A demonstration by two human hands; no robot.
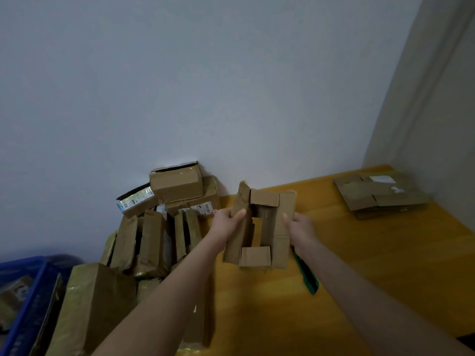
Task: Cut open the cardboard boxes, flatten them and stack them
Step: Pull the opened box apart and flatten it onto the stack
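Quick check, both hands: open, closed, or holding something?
Left hand: grips the left side of the opened cardboard box, thumb on top.
Right hand: grips the right side of the same box.

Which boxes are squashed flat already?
The stack in the table's far right corner; the boxes piled on the left still keep their shape.

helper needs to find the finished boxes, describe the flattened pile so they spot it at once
Follow the yellow table to its far right corner by the wall. The flattened pile lies alone, away from the boxes heaped at the left. Only it lies flat, white labels on top.
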